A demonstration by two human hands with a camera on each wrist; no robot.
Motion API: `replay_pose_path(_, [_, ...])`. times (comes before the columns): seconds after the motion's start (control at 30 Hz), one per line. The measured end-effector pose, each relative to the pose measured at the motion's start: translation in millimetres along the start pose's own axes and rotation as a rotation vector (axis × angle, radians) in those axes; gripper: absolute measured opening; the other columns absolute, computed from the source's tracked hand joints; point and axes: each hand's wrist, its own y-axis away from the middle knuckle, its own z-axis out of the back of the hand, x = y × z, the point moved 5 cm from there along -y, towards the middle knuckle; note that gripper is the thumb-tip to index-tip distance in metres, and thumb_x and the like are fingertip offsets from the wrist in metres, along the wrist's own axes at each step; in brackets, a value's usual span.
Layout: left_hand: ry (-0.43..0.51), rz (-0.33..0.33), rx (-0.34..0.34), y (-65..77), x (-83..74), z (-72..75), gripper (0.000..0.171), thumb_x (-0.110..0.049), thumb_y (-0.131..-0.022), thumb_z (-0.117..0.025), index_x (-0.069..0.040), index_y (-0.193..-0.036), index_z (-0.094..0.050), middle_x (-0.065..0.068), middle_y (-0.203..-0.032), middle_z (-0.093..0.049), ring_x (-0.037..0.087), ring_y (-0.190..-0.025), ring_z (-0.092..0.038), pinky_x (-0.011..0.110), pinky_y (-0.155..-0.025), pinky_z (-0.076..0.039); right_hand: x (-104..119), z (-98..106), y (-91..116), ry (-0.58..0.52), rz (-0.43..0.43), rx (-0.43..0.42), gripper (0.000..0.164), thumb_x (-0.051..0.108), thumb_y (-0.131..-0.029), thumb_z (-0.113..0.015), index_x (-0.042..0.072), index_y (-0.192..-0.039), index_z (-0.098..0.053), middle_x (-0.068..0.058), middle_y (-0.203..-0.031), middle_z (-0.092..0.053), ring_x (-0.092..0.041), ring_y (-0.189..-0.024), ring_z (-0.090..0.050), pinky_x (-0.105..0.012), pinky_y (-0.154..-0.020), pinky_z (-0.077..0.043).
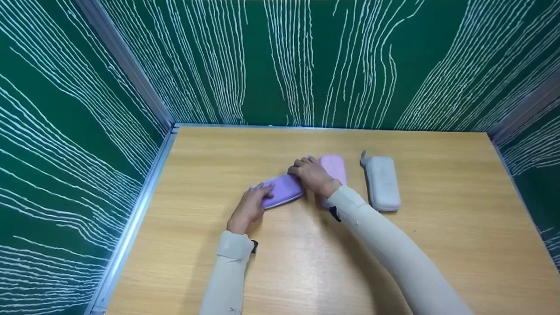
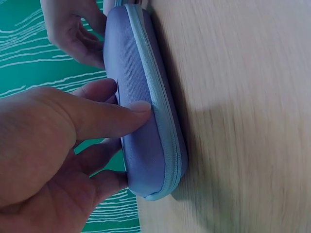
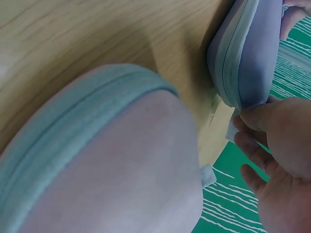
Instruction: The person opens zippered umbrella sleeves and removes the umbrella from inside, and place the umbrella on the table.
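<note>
A purple zippered hard case lies flat on the wooden table, slightly slanted, between both hands. My left hand grips its left end; in the left wrist view the thumb presses on the top of the case and the fingers go round the far side. At the other end my right hand pinches the corner between thumb and forefinger, seen beside the purple case in the right wrist view. The exact hold on the zipper there is hidden. A pink case lies partly under the right wrist.
To the right lies a grey zippered case with a strap loop at its far corner. The wooden table is bordered at the back and sides by green walls with white wavy lines. A metal strip runs along the left edge.
</note>
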Motion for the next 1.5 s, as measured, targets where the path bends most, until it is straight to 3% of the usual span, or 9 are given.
replay_pose_path(0.27, [-0.002,-0.02,0.011,-1.1,0.3,2.6,0.065,0.022,-0.089,-0.056,0.001,-0.15,-0.056,0.016,-0.13,-0.073,0.042,-0.152,-0.04,0.057,-0.128,-0.023,-1,1,3,-0.038,-0.029,0.058,0.039,-0.001,-0.104,-0.056,0.012,-0.139,-0.069,-0.014,-0.14,-0.066,-0.036,-0.134,-0.057,-0.06,-0.123,-0.033])
replay_pose_path(0.5, [0.003,-0.028,0.035,-3.0,-0.1,2.9,0.059,0.022,-0.089,-0.058,0.002,-0.144,-0.061,0.018,-0.133,-0.071,0.041,-0.152,-0.039,0.056,-0.129,-0.021,0,4,3,-0.017,0.005,0.045,0.035,-0.002,-0.102,-0.057,0.008,-0.132,-0.074,-0.014,-0.129,-0.069,-0.034,-0.122,-0.06,-0.054,-0.114,-0.043])
replay_pose_path(1.0, [0.017,0.011,0.073,0.0,3.3,3.3,0.061,0.023,-0.092,-0.054,-0.004,-0.145,-0.063,0.015,-0.149,-0.061,0.04,-0.156,-0.034,0.057,-0.129,-0.017,-5,-3,-7,-0.012,-0.046,0.142,0.035,0.002,-0.103,-0.059,0.018,-0.13,-0.076,-0.011,-0.134,-0.066,-0.032,-0.126,-0.058,-0.052,-0.116,-0.042])
replay_pose_path(1.23, [0.013,-0.011,0.055,1.4,2.9,2.2,0.057,0.022,-0.093,-0.054,-0.003,-0.143,-0.064,0.014,-0.145,-0.065,0.037,-0.155,-0.037,0.057,-0.129,-0.017,-9,-1,-6,-0.095,-0.033,0.168,0.031,0.005,-0.104,-0.058,0.016,-0.123,-0.079,-0.012,-0.125,-0.068,-0.031,-0.117,-0.059,-0.047,-0.107,-0.047])
replay_pose_path(1.37, [-0.001,-0.042,0.047,3.0,0.7,2.6,0.059,0.023,-0.092,-0.054,0.0,-0.145,-0.062,0.015,-0.137,-0.07,0.039,-0.153,-0.04,0.058,-0.128,-0.02,-9,-2,-5,-0.092,-0.015,0.165,0.027,0.006,-0.104,-0.06,0.014,-0.12,-0.081,-0.013,-0.121,-0.07,-0.031,-0.112,-0.061,-0.045,-0.1,-0.051])
replay_pose_path(1.5, [-0.019,-0.057,0.042,6.3,2.0,3.3,0.059,0.024,-0.09,-0.056,0.001,-0.143,-0.063,0.016,-0.135,-0.071,0.04,-0.15,-0.043,0.059,-0.127,-0.024,-7,-3,-6,-0.079,0.006,0.17,0.025,0.009,-0.106,-0.062,0.014,-0.12,-0.081,-0.012,-0.122,-0.071,-0.031,-0.114,-0.062,-0.045,-0.102,-0.052])
